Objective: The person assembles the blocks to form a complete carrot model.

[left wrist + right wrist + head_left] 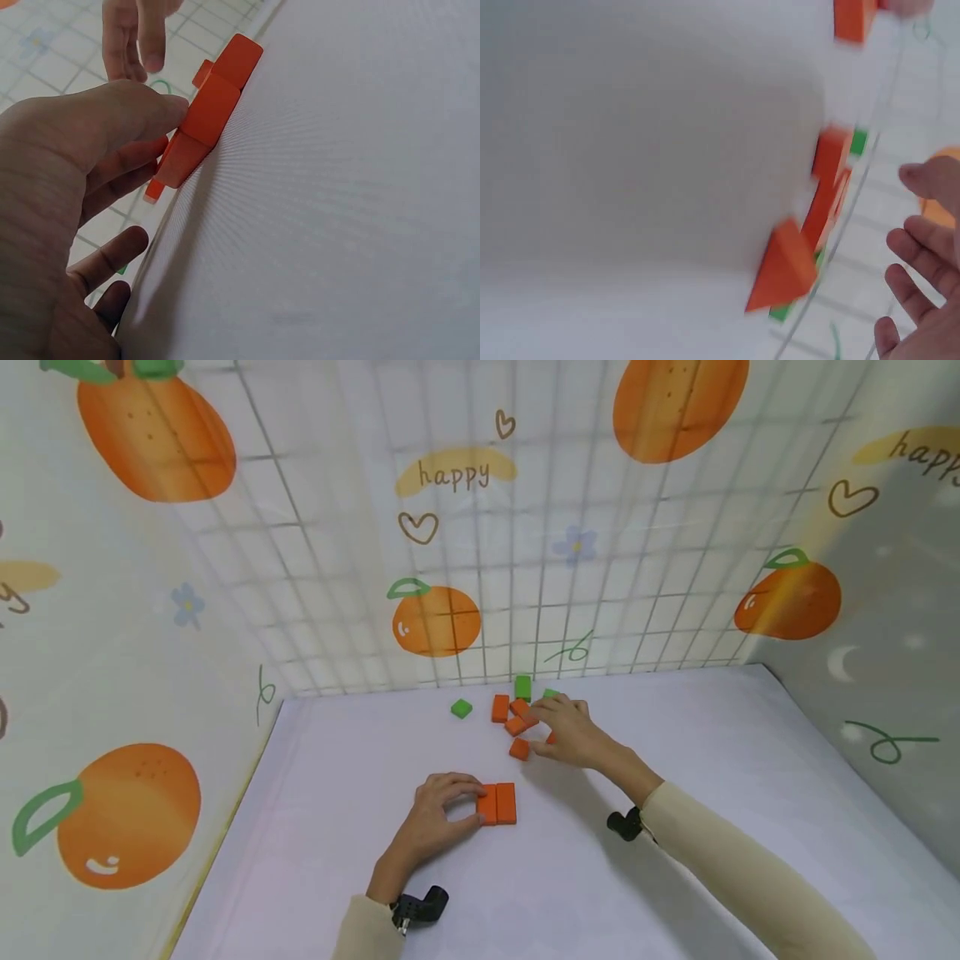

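Observation:
My left hand holds the left one of two flat orange blocks by its near and far ends, thumb against fingers. A second orange block lies flush beside it. In the left wrist view the thumb presses the orange block. My right hand is over a loose group of blocks, fingers spread and nothing held. Nearest its thumb is a small orange block. The right wrist view shows a wedge-like orange block, blurred; the right hand stays apart from it.
At the back of the white table lie an upright-looking orange block, more orange pieces, a green block and a green diamond-shaped piece. Another green piece is partly behind the right hand. Printed curtains border the table.

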Demonstrator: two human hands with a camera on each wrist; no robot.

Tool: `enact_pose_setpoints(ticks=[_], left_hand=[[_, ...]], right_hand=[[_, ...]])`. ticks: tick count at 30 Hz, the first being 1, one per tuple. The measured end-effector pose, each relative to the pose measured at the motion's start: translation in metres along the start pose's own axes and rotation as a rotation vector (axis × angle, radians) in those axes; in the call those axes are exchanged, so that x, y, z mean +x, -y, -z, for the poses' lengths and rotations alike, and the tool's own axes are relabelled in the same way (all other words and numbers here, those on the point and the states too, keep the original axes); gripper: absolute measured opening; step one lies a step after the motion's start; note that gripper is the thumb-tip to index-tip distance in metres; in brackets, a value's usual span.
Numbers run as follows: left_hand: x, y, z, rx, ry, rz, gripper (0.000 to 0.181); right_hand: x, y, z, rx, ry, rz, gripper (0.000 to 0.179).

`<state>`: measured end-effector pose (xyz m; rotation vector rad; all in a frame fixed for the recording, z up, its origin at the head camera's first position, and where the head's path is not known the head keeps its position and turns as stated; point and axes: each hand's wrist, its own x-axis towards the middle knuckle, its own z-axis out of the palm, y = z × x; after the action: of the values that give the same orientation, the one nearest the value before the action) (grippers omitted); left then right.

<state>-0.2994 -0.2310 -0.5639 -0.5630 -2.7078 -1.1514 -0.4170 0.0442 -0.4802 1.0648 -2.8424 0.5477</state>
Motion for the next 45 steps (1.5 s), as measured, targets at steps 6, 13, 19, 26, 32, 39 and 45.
enact_pose_setpoints(ticks=[6,13,19,26,32,39,45], left_hand=[[-0.007,-0.001,-0.008,-0.028,-0.006,-0.010,0.030],[-0.007,-0.005,-0.011,-0.039,-0.015,-0.039,0.031],[-0.004,-0.010,-0.012,-0.058,0.020,-0.028,0.032],[-0.002,-0.011,-0.012,-0.034,0.012,-0.044,0.031],[-0.001,-0.007,-0.010,-0.023,0.004,-0.066,0.031],[-0.001,-0.002,-0.003,0.004,-0.018,-0.057,0.031],[0.001,0.001,0.002,0.006,0.011,-0.020,0.031]], right_hand=[[0.021,-0.027,-0.003,-0.032,0.062,-0.052,0.056],[0.040,-0.038,-0.010,-0.055,0.143,-0.055,0.062],[0.043,-0.042,-0.013,-0.176,0.222,-0.041,0.061],[0.042,-0.043,-0.012,-0.183,0.216,-0.050,0.060],[0.041,-0.042,-0.004,-0.133,0.194,-0.080,0.062],[0.034,-0.031,0.013,-0.091,0.108,-0.017,0.056],[0.013,-0.012,0.019,-0.078,0.051,0.070,0.054]])
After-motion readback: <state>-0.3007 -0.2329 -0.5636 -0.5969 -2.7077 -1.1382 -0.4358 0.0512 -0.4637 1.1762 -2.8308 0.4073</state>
